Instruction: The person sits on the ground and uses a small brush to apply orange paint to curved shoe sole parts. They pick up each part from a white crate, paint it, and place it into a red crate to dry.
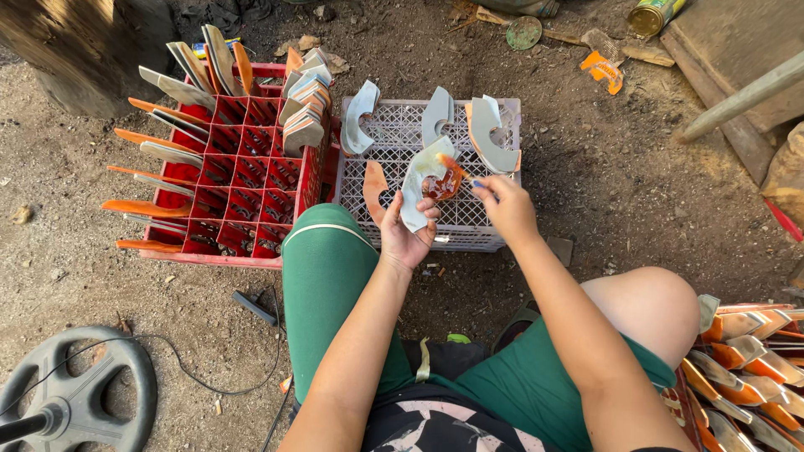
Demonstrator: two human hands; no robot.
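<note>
My left hand (408, 230) grips a pale curved cut-out piece (419, 186) with an orange-brown smear on its notch. My right hand (505, 205) pinches a small orange-tipped brush (452, 165) whose tip touches that piece. Both hands hover over a white plastic crate (477, 230) turned upside down. Three similar curved pieces (492, 134) stand on the crate's far side, and an orange one (374, 188) leans at its left edge.
A red compartment crate (243, 180) at left holds several orange and pale pieces stuck upright. More pieces are stacked at lower right (745, 368). A fan base (79, 393) with a cable lies lower left. A tin can (651, 15) and wood sit top right.
</note>
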